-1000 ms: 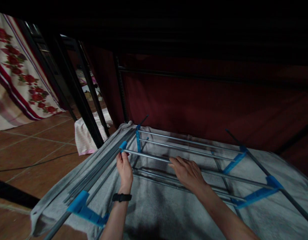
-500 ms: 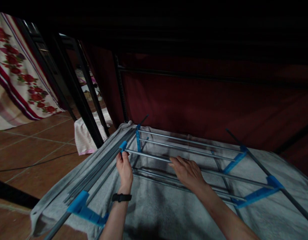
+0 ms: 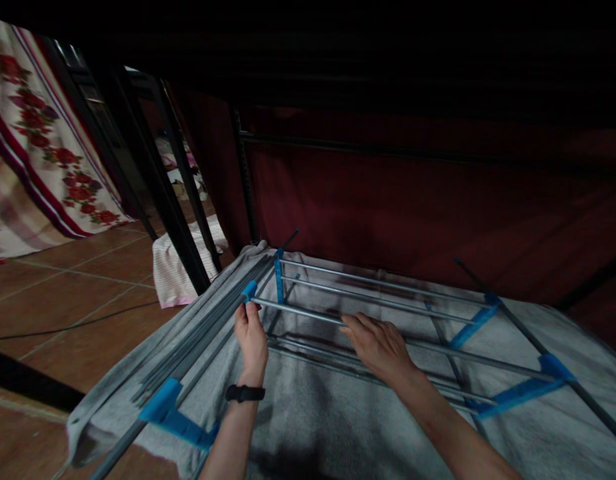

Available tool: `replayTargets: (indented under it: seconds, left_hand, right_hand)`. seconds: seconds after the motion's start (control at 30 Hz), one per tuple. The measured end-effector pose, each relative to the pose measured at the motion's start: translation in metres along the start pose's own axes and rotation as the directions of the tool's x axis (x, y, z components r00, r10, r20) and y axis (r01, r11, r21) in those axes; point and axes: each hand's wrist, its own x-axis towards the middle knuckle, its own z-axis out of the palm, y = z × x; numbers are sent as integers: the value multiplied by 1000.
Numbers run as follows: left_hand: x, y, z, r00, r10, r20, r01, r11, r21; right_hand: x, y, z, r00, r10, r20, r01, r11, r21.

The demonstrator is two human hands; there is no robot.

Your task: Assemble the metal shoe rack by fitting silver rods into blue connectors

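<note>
A partly built rack of grey metal tubes (image 3: 453, 349) and blue plastic connectors lies on a grey blanket (image 3: 308, 420). My left hand (image 3: 250, 333), with a dark band on its wrist, pinches a blue connector (image 3: 249, 291) at the left end of a long tube. Farther along that same tube, my right hand (image 3: 375, 343) is closed over it from above. At the tube's right end sits another blue connector (image 3: 555, 367) on a slanted pole. A third blue connector (image 3: 163, 410) is on the pole near my left forearm.
Loose grey tubes (image 3: 203, 333) lie in a bundle along the blanket's left side. Dark metal posts (image 3: 163, 180) stand at the left, and a dark red curtain (image 3: 413, 207) hangs behind. Beyond are a floral cloth (image 3: 43, 133) and tiled floor (image 3: 98, 293).
The view has shifted slightly, so everything sits a little farther right. Both hands keep their places on the connector and the tube.
</note>
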Motion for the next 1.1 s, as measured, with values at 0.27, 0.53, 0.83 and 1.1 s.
replayTargets:
  seconds: [0.27, 0.53, 0.83, 1.1]
  left_hand:
    - [0, 1, 1, 1000, 15, 12, -15, 1000, 4]
    - [1, 0, -1, 1000, 12, 10, -12, 1000, 26]
    - [1, 2, -2, 1000, -20, 7, 20, 999, 45]
    - [1, 5, -1, 1000, -22, 5, 22, 999, 30]
  right_hand:
    - [0, 0, -2, 1000, 6, 8, -6, 1000, 7]
    - [0, 0, -1, 1000, -3, -8, 3, 1000, 0]
    - [0, 1, 2, 1000, 1, 2, -1, 1000, -2]
    - [0, 1, 0, 1000, -5, -14, 5, 1000, 3]
